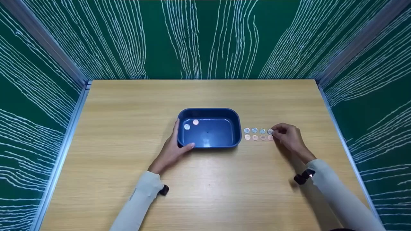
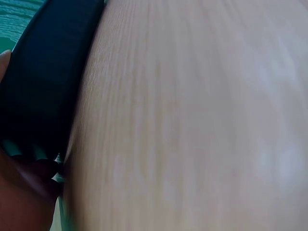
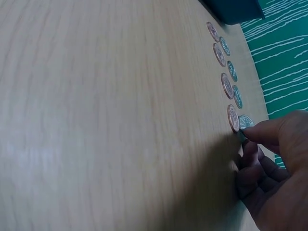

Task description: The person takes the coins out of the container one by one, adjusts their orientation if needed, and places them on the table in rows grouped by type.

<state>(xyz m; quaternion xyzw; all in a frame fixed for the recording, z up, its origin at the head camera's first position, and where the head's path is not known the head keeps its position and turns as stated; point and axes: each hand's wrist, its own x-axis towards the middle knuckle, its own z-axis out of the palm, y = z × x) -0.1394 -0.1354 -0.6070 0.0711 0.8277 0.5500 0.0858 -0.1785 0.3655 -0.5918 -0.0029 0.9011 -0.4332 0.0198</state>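
A blue plastic bin (image 1: 208,134) stands on the table with a silver coin (image 1: 187,127) and a copper coin (image 1: 196,122) inside, near its left end. My left hand (image 1: 171,148) grips the bin's left side, thumb at the front rim. In the left wrist view the bin wall (image 2: 45,72) hides most of the fingers. To the right of the bin lie two rows of coins: silver (image 1: 254,130) behind, copper (image 1: 255,137) in front. At the right end of the silver row, my right hand (image 1: 289,136) pinches a silver coin (image 3: 246,121), tilted up beside the last copper coin (image 3: 233,118).
The wooden table (image 1: 205,189) extends around the bin on all sides. Green panels with white wavy lines (image 1: 221,38) rise at the back and both sides, with metal posts (image 1: 356,48) at the corners. Each wrist carries a small black device (image 1: 301,178).
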